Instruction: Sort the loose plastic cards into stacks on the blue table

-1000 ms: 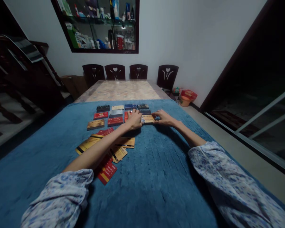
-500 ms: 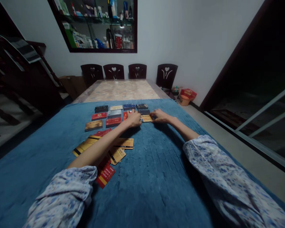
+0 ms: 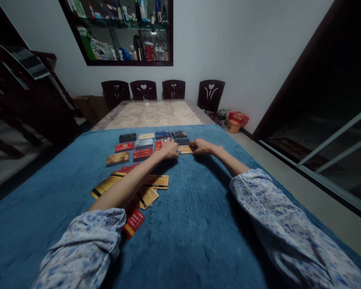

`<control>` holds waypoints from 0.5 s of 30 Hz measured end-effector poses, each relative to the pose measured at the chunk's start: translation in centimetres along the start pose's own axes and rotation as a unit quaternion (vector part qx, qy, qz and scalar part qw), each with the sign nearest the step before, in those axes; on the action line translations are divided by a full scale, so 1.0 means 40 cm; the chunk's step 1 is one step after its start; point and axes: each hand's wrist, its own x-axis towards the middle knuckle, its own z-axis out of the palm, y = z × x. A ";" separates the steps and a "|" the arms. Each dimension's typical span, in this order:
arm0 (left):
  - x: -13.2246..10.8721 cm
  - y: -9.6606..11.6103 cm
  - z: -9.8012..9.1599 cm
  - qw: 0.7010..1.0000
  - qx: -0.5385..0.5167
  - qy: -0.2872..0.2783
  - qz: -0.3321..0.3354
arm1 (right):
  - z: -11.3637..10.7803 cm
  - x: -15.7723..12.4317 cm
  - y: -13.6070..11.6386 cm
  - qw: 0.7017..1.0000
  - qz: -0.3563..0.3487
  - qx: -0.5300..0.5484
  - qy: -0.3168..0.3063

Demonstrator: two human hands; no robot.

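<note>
Left hand (image 3: 170,150), right hand (image 3: 203,147) stretched forward, fingers (image 3: 195,141) curled, flanking yellow card stack (image 3: 185,149); grip unclear.

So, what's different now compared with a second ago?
Only a little: the left sleeve has shifted right, covering more of the red card, and the right sleeve has shifted left. Nothing was visibly picked up or let go. The left hand and right hand stay by the yellow card stack; the other stacks look unchanged.
</note>
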 end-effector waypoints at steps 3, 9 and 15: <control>0.003 0.000 -0.003 1.000 0.010 -0.012 -0.002 | -0.004 0.003 -0.001 1.000 -0.009 -0.007 -0.007; 0.000 0.002 -0.005 1.000 0.023 -0.014 0.003 | 0.004 0.012 0.001 0.999 -0.014 -0.028 -0.006; -0.011 0.005 -0.005 1.000 0.027 0.001 0.006 | 0.004 0.019 0.005 0.999 -0.018 -0.036 -0.015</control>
